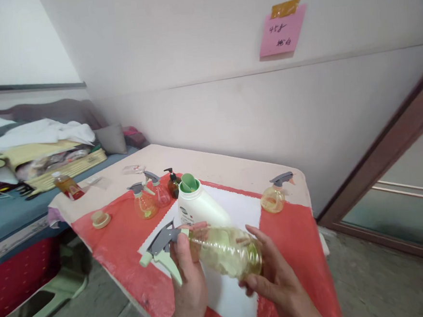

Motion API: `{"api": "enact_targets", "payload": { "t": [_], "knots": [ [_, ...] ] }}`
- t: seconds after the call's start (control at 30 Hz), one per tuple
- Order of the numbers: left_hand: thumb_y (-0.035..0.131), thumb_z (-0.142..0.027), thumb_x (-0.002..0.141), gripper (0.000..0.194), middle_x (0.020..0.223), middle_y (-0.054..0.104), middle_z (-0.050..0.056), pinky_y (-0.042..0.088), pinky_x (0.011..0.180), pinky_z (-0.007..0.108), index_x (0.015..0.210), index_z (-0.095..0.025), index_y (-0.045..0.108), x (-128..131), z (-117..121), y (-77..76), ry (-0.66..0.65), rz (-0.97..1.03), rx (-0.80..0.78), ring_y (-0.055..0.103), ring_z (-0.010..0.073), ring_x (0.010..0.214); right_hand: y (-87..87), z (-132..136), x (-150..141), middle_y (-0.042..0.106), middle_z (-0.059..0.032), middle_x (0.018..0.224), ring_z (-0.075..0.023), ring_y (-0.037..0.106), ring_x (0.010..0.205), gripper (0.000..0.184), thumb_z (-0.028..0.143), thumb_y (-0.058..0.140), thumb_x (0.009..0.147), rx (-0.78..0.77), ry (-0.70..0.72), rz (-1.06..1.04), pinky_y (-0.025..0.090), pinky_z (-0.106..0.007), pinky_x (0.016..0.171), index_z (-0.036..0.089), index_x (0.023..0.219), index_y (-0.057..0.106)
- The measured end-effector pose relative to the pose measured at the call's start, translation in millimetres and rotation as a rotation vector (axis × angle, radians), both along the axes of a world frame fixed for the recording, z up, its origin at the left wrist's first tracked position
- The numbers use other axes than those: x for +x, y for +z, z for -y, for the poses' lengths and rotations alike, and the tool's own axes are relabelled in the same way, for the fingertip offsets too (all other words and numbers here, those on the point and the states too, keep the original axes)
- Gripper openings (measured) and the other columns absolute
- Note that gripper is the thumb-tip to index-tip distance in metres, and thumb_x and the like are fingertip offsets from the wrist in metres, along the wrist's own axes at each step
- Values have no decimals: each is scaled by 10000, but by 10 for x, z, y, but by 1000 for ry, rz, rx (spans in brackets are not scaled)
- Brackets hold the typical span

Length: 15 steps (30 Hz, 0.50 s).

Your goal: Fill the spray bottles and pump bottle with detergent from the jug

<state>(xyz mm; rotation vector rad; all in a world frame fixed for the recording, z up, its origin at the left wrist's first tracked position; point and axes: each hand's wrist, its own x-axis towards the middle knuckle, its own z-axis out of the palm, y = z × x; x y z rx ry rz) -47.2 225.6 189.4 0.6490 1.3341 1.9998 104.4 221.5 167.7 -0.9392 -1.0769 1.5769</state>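
Note:
My left hand (189,278) is closed round the neck of a clear yellow-green spray bottle (223,250), just below its grey and light green trigger head. The bottle lies on its side in the air above the table, its head pointing left. My right hand (277,274) grips the rounded base, fingers behind it and thumb in front. Behind the bottle stands a white jug (200,205) with a green spout in its open mouth; the spray bottle hides its lower part. White paper (239,299) lies beneath on a red cloth (124,251).
An orange spray bottle (144,205), a pink one (161,193) and a brown pump bottle (173,184) stand back left. Another yellow spray bottle (273,198) stands right. A round cap (101,219) lies left. A stool (43,296) is lower left, beside a cluttered sofa (37,209).

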Motion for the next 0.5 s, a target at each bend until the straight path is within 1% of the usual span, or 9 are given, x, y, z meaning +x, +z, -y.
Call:
{"api": "enact_targets", "payload": {
  "t": [0.03,0.1,0.13,0.2,0.27,0.3,0.37,0.43,0.5],
  "knots": [
    [511,-543,855,431,912,697,109,501,832,373,929,-145,659,-2,5,0,-26,5,-6,653,247,884,-14,0,9,671,-34,948,-144,579,600,651,552,634,757,-20,28,64,449,-302,538,342,1336,421],
    [509,-549,852,421,965,693,98,499,841,366,957,-163,640,1,13,-6,-60,11,9,649,240,909,-55,-8,20,604,-8,601,-154,527,503,571,626,396,866,-35,67,152,415,-307,509,239,1270,514],
    [519,-546,847,411,973,692,96,500,834,362,958,-168,633,0,15,-8,-54,11,25,649,239,906,-72,-14,20,604,-20,593,-159,532,522,589,639,347,876,-22,66,151,423,-313,528,224,1246,542],
    [529,-544,842,400,953,692,92,502,816,358,951,-170,624,-13,10,-8,-28,12,31,650,234,883,-86,-25,8,681,-71,913,-168,580,659,600,635,532,791,29,33,69,450,-317,577,283,1276,519],
    [520,-552,844,404,919,693,87,502,796,357,951,-174,613,-40,1,3,-14,43,19,654,229,851,-81,-30,-3,566,-74,1273,-170,597,752,796,545,760,615,66,-9,-22,457,-307,581,383,1325,439],
    [512,-555,848,404,916,694,87,502,789,358,955,-177,607,-55,-2,11,-17,63,15,656,228,843,-78,-32,-5,533,-72,1317,-165,597,737,883,508,804,566,69,-10,-35,448,-299,557,407,1343,398],
    [491,-559,858,409,923,694,94,502,777,359,950,-176,601,-76,-1,29,-35,72,2,662,231,837,-82,-32,1,643,-67,1069,-138,558,592,781,549,729,658,40,21,19,405,-284,493,355,1342,407],
    [481,-559,863,410,935,694,101,503,776,361,940,-174,596,-82,7,45,-47,57,-7,666,236,846,-93,-31,6,627,-25,736,-129,509,509,578,606,522,816,-15,41,104,388,-286,486,263,1279,489],
    [485,-557,861,409,948,692,105,505,778,364,948,-172,591,-79,12,54,-47,53,0,666,238,855,-94,-29,-7,641,-44,796,-144,548,587,559,621,504,819,-16,39,89,416,-296,530,253,1240,522]
  ]
}}
